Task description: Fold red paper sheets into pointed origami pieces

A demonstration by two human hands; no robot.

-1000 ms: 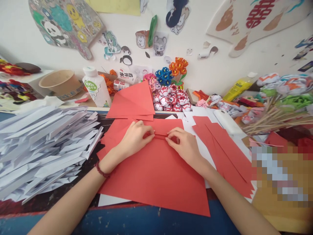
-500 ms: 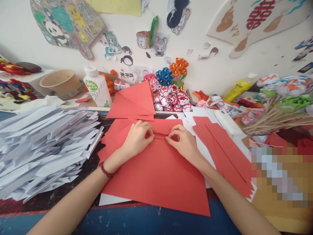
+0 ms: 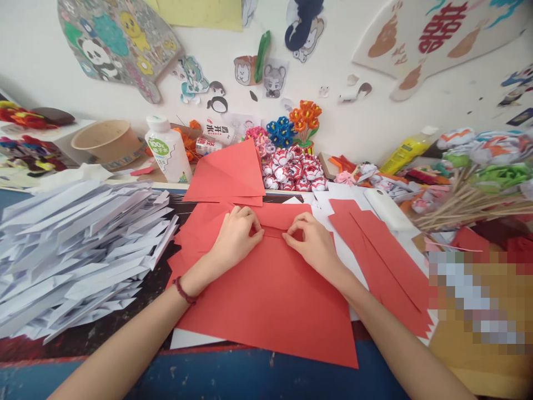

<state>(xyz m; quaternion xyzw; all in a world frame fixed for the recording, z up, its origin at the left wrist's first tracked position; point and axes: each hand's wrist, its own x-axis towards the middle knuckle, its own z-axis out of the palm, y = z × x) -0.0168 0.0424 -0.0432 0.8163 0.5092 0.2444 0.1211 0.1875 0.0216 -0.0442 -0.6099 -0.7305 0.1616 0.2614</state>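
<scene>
Thumb and fingertips of my left hand (image 3: 236,236) pinch the left end of a small red paper piece (image 3: 275,218), whose near edge is bent up into a narrow fold. My right hand (image 3: 311,243) pinches the same edge toward its right end, with the fingers curled into a ring. Below both hands lies a large red sheet of paper (image 3: 268,305), with a white sheet (image 3: 195,339) showing under its near left corner. More red paper pieces (image 3: 195,233) fan out beside my left wrist, and a red square stack (image 3: 229,172) sits beyond my hands.
A big pile of folded white paper strips (image 3: 83,255) covers the left side. Red paper strips (image 3: 378,255) lie to the right. Along the wall stand a white bottle (image 3: 166,150), a round tub (image 3: 106,139), red-and-white paper flowers (image 3: 293,169) and a yellow bottle (image 3: 406,153).
The narrow red fold between my fingertips looks slightly flatter. My hands stay in almost the same place, and the view shifts a little.
</scene>
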